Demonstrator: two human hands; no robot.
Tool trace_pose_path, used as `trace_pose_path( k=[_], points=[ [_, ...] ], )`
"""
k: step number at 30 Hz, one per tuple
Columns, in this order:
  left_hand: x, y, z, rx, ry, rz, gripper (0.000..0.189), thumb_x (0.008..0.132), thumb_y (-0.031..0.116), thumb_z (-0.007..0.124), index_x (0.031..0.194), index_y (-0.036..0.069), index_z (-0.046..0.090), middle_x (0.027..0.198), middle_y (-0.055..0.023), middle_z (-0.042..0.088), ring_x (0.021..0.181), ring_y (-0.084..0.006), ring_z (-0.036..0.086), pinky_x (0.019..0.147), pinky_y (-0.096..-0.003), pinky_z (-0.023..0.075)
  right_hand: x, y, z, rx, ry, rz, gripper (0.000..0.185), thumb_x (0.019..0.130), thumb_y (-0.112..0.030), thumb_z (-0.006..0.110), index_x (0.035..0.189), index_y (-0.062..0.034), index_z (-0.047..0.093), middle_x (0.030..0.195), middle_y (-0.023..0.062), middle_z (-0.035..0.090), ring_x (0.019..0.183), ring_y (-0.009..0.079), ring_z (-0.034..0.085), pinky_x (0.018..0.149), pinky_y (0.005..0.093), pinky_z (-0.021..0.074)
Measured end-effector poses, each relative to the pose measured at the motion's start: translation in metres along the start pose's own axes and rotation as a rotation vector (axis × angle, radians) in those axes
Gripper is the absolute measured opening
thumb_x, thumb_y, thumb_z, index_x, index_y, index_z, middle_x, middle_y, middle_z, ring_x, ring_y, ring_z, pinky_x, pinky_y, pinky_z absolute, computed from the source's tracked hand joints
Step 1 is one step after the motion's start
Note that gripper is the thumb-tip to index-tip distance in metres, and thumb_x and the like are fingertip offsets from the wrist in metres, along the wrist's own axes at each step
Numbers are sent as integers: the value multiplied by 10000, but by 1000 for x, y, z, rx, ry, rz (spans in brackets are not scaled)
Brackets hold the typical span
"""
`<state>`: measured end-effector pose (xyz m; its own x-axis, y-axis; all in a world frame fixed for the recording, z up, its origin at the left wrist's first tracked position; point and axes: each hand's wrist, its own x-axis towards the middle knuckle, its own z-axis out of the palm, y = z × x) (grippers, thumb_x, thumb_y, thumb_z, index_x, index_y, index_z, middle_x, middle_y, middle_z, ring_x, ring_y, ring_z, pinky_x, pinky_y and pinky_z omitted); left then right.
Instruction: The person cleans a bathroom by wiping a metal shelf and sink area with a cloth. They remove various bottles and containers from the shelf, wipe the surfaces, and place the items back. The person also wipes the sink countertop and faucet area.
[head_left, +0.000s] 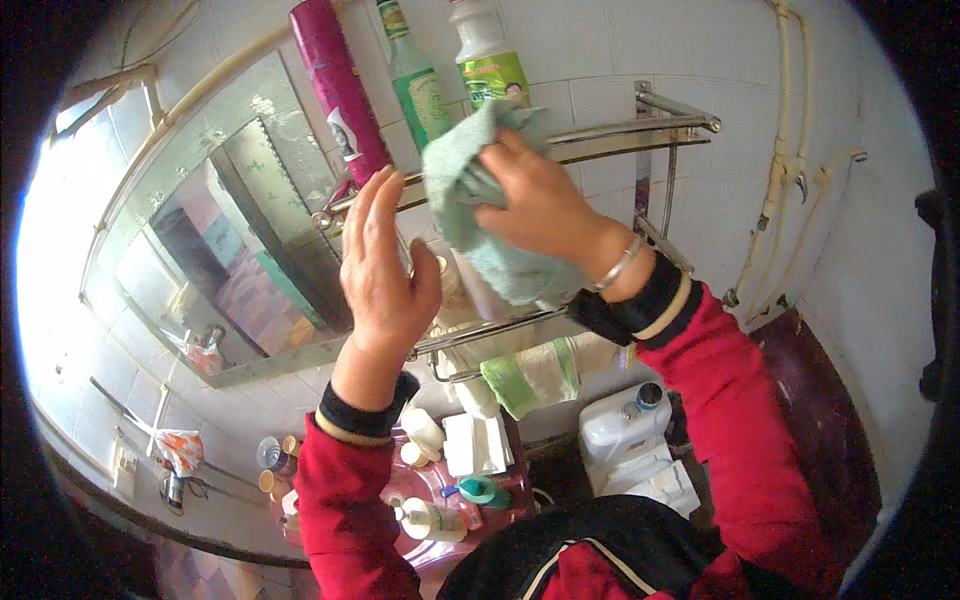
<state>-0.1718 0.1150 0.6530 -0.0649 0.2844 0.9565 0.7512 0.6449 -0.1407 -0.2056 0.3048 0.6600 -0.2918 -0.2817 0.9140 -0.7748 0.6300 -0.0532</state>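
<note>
A pale green cloth (469, 180) is bunched in my right hand (536, 202), in front of the upper tier of a metal wall rack (630, 135). On that tier stand a tall magenta can (337, 90), a green glass bottle (420, 90) and a white plastic bottle with a green label (491, 67). The cloth hangs before the white bottle's lower part. My left hand (386, 262) is raised near the rack's left end, below the magenta can, fingers extended and thumb apart, holding nothing that shows.
A framed mirror (225, 247) hangs at the left. A green and white towel (532, 375) drapes over the rack's lower bar. Beneath are a pink basin top (427, 480) with several bottles and a white plastic jug (626, 420). Pipes (776, 150) run down the right wall.
</note>
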Motion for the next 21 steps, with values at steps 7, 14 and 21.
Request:
trace_pose_path(
  k=[7, 14, 21],
  points=[
    [-34, 19, -25, 38, 50, 81, 475, 719, -47, 538, 1188, -50, 463, 1169, -248, 525, 1057, -384, 524, 917, -439, 407, 0, -30, 29, 211, -126, -187, 374, 673, -140, 641, 1016, -41, 530, 1044, 184, 532, 839, 395, 588, 738, 450, 497],
    [-81, 49, -34, -76, -245, 25, 352, 662, -28, 571, 1014, -27, 575, 1054, -208, 582, 962, -350, 578, 847, -413, 466, -59, -17, -14, -154, -275, -160, 408, 609, -103, 688, 972, -64, 508, 1074, 152, 504, 757, 324, 607, 598, 400, 519],
    [-53, 50, -33, -79, -372, -21, 400, 658, 26, 624, 1055, 19, 581, 1040, -154, 588, 935, -322, 578, 804, -393, 478, -92, 18, -78, -442, -363, -119, 281, 665, -86, 598, 935, -95, 519, 918, 120, 498, 653, 287, 603, 529, 400, 499]
  ],
)
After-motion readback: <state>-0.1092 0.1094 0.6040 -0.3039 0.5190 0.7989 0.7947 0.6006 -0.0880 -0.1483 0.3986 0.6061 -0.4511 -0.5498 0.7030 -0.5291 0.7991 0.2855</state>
